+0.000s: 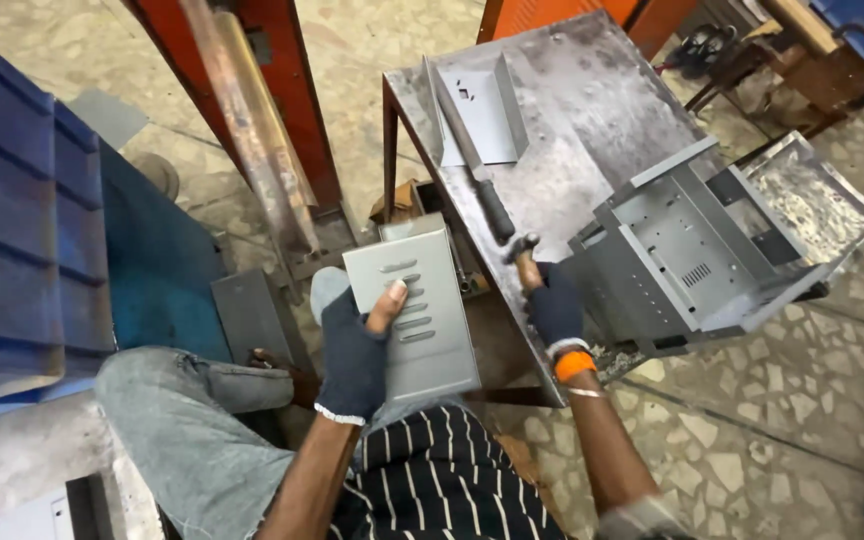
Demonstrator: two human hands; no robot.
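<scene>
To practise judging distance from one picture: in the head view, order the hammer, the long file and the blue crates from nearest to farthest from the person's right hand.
1. Hammer: held in the right hand, at the metal table's near edge.
2. Long file: on the table just beyond the hammer head, running away up-left.
3. Blue crates: far off at the left edge, past the left hand.

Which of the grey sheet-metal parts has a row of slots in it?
The flat panel held in the left hand. The folded piece and the box frame on the table lack that row.
</scene>
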